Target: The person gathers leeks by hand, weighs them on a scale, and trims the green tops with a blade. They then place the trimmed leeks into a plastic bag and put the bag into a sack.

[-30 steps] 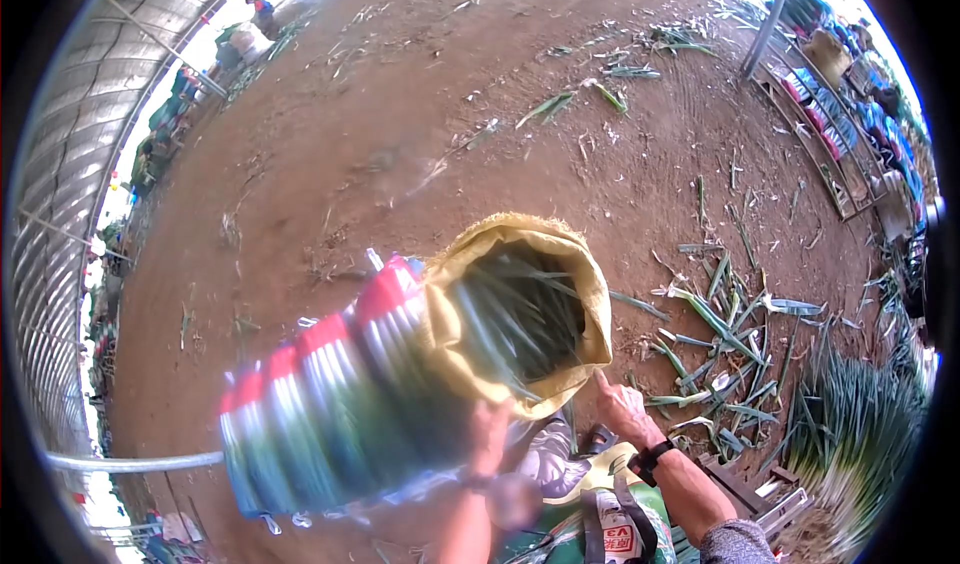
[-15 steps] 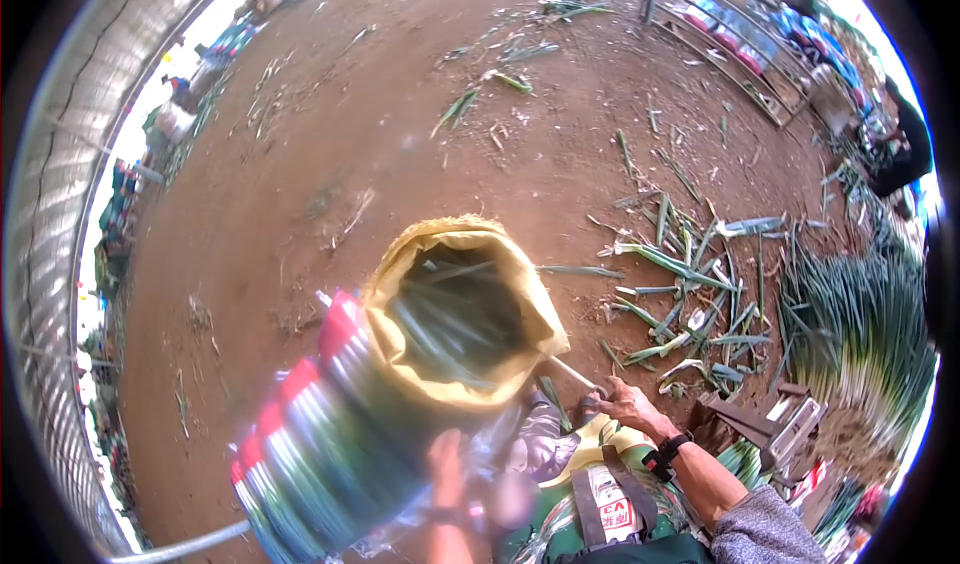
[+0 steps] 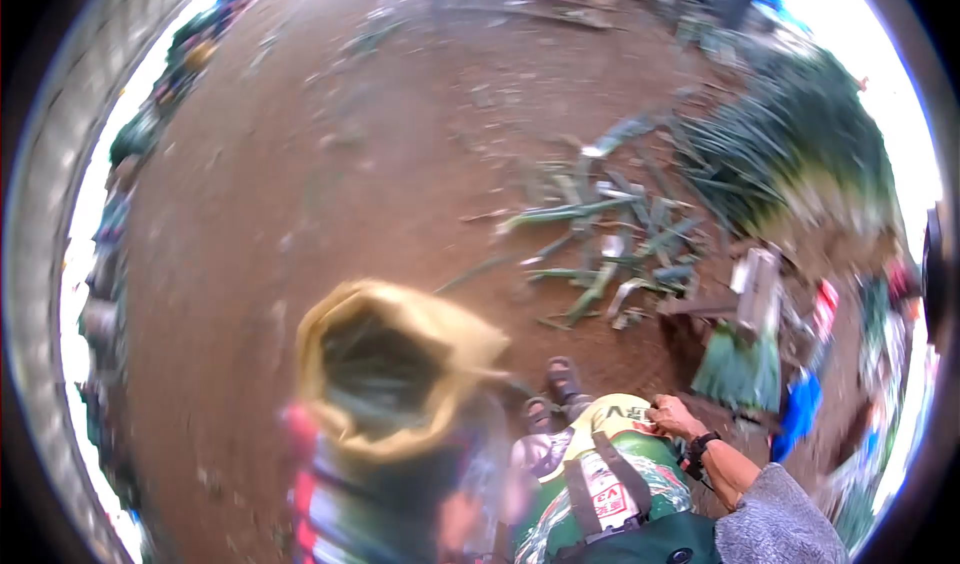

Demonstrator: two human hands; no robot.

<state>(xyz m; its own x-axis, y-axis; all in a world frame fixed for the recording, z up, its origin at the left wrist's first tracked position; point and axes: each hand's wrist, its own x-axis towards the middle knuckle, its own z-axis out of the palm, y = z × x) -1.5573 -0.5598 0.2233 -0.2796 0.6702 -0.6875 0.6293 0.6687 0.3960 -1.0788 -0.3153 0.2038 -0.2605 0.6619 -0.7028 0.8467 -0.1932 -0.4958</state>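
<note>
A large sack with a wide, yellowish rim stands at the lower left, its mouth open and its inside dark. Below the rim its striped side in red, white and blue is smeared by motion. My left hand is a blur at the sack's near right side; its fingers cannot be made out. Against the yellow and green apron over my lap, my right hand has its fingers curled in. What it holds, if anything, is hidden. A dark watch sits on that wrist.
Cut green onion leaves litter the brown dirt floor. A pile of long green onions lies at the right. Near it are a low wooden stool and a blue plastic bag. My sandalled feet are ahead of me.
My view has turned right, so floor and onions shift left and upward. My right hand has left the sack's rim for the apron. The sack sits lower and further left.
</note>
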